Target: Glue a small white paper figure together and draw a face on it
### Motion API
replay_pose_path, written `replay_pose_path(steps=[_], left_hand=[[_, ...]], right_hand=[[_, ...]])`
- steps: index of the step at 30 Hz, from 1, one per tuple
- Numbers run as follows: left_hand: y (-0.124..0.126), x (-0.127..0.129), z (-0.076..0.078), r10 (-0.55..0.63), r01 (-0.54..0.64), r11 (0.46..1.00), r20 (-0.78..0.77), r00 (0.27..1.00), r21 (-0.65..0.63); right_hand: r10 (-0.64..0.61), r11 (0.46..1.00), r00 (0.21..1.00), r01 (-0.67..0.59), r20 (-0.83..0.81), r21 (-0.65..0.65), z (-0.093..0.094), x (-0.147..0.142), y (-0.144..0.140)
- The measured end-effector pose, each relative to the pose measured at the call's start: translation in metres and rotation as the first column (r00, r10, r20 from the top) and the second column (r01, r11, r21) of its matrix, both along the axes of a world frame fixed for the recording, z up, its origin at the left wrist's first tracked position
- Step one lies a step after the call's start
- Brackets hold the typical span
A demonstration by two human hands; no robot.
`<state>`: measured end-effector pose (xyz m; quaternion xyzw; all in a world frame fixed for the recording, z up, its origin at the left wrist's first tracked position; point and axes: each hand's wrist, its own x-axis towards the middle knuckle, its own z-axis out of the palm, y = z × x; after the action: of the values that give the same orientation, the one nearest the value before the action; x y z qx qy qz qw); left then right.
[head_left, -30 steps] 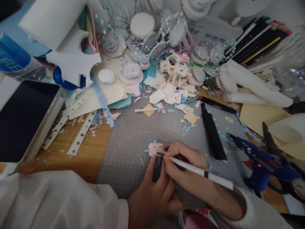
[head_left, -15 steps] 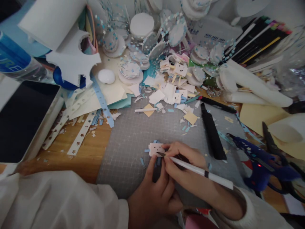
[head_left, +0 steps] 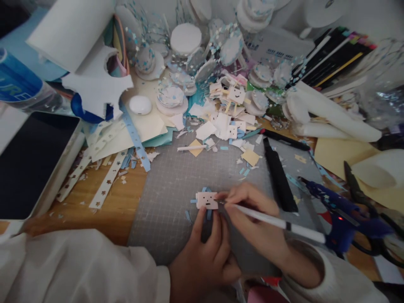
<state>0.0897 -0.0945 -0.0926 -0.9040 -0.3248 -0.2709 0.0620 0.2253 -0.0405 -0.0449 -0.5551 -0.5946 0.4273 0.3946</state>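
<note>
A small pale paper rectangle with a drawn face (head_left: pixel 206 200) lies on the grey cutting mat (head_left: pixel 170 185). My left hand (head_left: pixel 205 256) rests on the mat below it, fingertips pressing its lower edge. My right hand (head_left: pixel 252 214) grips a white pen (head_left: pixel 277 223), whose dark tip sits at the right edge of the paper piece. Thin blue paper strips poke out from under the piece.
A pile of similar paper faces and scraps (head_left: pixel 227 122) sits beyond the mat. A black craft knife (head_left: pixel 277 174) lies to the right, then a blue glue gun (head_left: pixel 341 210) and scissors (head_left: pixel 360 189). A tablet (head_left: pixel 31 160) and punched paper strips (head_left: pixel 104 185) lie left.
The pen tip has moved from the lower middle of the paper piece to its right edge. A small mouth mark now shows under the two dots. The view shifted slightly.
</note>
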Motion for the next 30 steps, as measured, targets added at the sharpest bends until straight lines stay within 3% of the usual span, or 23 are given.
replay_pose_path(steps=[5,13,17,20,23,26,30], left_hand=[[0.002,-0.004,0.005,-0.008,0.009,1.0,-0.072,0.997,0.017],[0.003,-0.008,0.012,-0.028,0.033,0.999,-0.217,0.976,0.021],[0.009,-0.015,0.032,-0.041,0.041,0.995,0.002,0.999,-0.091],[0.028,-0.03,0.057,-0.183,0.224,0.961,0.239,0.954,-0.16],[0.061,-0.047,0.071,-0.159,0.289,0.906,0.384,0.91,-0.31],[0.096,-0.058,0.065,0.073,0.164,0.836,0.402,0.913,-0.523],[0.122,-0.062,0.044,0.119,0.132,0.837,0.413,0.903,-0.531]], right_hand=[[-0.266,0.963,0.895,0.267,-0.359,-0.045,-0.002,0.006,0.012],[-0.259,0.959,0.857,0.283,-0.446,-0.013,-0.011,0.006,0.028],[-0.237,0.961,0.854,0.277,-0.463,0.019,-0.012,0.006,0.03],[-0.228,0.965,0.858,0.26,-0.459,0.007,-0.009,0.006,0.029],[-0.201,0.975,0.862,0.221,-0.465,-0.013,-0.006,0.006,0.027],[-0.161,0.984,0.854,0.176,-0.494,-0.017,-0.007,0.005,0.027],[-0.064,0.997,0.844,0.073,-0.532,-0.003,-0.007,0.006,0.024]])
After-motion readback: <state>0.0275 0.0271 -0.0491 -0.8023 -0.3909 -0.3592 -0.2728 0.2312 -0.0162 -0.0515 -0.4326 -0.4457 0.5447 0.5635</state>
